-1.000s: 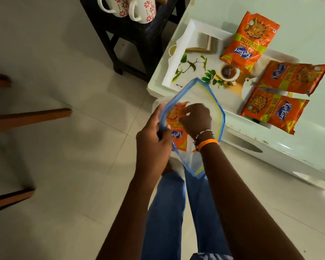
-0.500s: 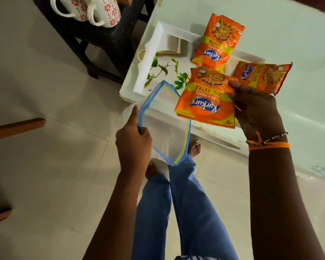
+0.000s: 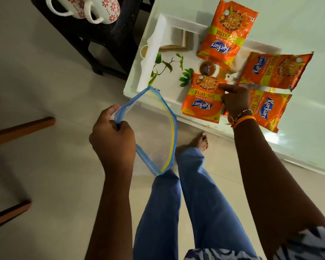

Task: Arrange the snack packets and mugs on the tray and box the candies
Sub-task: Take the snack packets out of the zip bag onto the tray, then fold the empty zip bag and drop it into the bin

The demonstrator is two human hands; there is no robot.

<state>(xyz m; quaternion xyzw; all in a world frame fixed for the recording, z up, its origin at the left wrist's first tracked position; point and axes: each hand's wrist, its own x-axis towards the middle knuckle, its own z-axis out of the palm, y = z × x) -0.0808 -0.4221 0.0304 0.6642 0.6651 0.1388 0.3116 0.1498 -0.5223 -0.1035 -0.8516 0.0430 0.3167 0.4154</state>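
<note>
I see a white tray lying on a pale green table, and I use the tray as my marker for where things are. The right hand is over the near side of the tray, its fingers pinching the edge of an orange snack packet. That packet lies at the near edge of the tray, with its bottom end sticking out past the rim. A second packet lies across the far side of the tray, with its top end poking out over the table. A third packet lies over the right end of the tray. A fourth packet is near the right end of the tray, just beside the right hand and partly hidden by it; I cannot tell if it sits on the tray or on the table. The left hand is off to the near left of the tray, above the floor. It is closed in a fist around the rim of a clear zip bag with a blue and yellow edge. The bag hangs open and looks empty. Its far corner comes close to the near left corner of the tray. Two white mugs with red flowers stand on a dark stool to the far left of the tray. I see the person's blue trouser legs and a bare foot on the floor below the tray's near side.
</note>
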